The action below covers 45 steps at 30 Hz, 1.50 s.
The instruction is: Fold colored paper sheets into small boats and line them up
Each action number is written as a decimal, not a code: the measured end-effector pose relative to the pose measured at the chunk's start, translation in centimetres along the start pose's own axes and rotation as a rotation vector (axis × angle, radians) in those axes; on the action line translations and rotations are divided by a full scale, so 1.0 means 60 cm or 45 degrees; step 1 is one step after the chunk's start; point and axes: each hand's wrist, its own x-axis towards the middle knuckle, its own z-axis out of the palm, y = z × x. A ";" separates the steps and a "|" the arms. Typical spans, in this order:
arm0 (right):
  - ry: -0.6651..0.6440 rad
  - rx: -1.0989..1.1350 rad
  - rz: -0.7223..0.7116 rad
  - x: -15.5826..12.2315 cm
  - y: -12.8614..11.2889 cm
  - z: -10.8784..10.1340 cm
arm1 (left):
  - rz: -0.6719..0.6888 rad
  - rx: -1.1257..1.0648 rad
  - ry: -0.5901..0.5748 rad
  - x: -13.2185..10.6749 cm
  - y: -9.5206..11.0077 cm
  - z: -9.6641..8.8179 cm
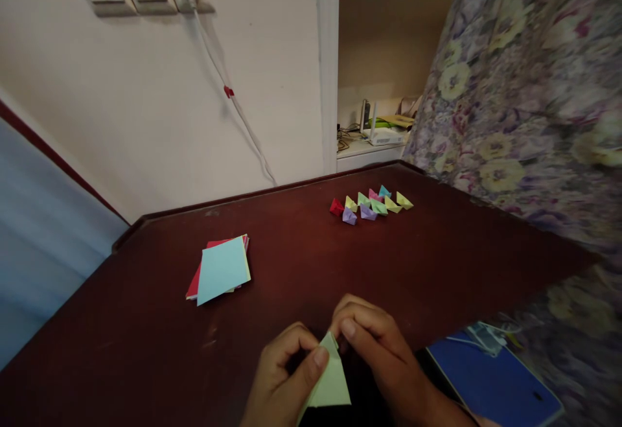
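Note:
A pale green sheet of paper [332,378], folded to a pointed shape, is held low in front of me at the table's near edge. My left hand [286,375] grips its left side, thumb on top. At the paper's upper tip, my right hand [376,346] has its thumb and forefinger pinched together on the folded corner. The undersides of the fingers are hidden. Farther back on the table stand several small folded paper boats [368,211] in red, yellow, green, pink, purple and blue.
A stack of coloured paper [224,270], light blue on top, lies on the dark red table [291,252] to the left. A blue flat object [495,375] is at the lower right. Floral curtain [505,90] hangs on the right; a white router [383,135] sits on a shelf.

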 end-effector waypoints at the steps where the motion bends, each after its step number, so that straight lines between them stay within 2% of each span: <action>1: -0.028 0.021 0.005 -0.001 0.001 -0.001 | -0.019 0.005 0.000 0.000 -0.001 0.001; 6: -0.043 -0.084 0.023 -0.002 0.007 0.003 | -0.047 0.050 0.021 0.002 0.002 0.004; 13: 0.120 -0.144 0.038 0.000 0.014 0.006 | -0.134 -0.028 -0.005 0.006 0.015 0.005; 15: 0.192 -0.083 0.096 0.002 0.020 0.004 | -0.163 -0.160 0.080 0.007 0.011 0.004; 18: 0.226 0.031 0.194 0.005 0.026 0.002 | -0.138 -0.319 0.334 0.009 0.000 0.001; 21: 0.109 0.067 0.284 0.003 0.029 0.009 | -0.077 -0.428 0.527 0.011 -0.006 -0.002; 24: -0.081 0.062 0.308 -0.003 0.034 0.020 | 0.010 -0.535 0.607 0.011 -0.006 -0.004; 27: -0.285 0.076 0.249 -0.009 0.038 0.023 | 0.058 -0.466 0.586 0.008 -0.001 -0.008; 28: -0.299 0.083 0.232 -0.010 0.038 0.020 | 0.058 -0.407 0.563 0.007 0.002 -0.009; 33: -0.130 0.111 0.202 -0.001 0.023 0.006 | 0.081 -0.023 0.357 0.001 0.016 -0.008; 37: -0.086 0.145 0.231 -0.001 0.020 0.017 | 0.115 0.197 0.188 0.000 0.013 0.004; 42: 0.072 0.309 0.365 -0.007 0.029 0.029 | 0.106 0.123 0.223 0.002 -0.007 0.014; 45: 0.097 0.370 0.363 -0.008 0.029 0.030 | 0.054 0.056 0.278 0.004 -0.014 0.015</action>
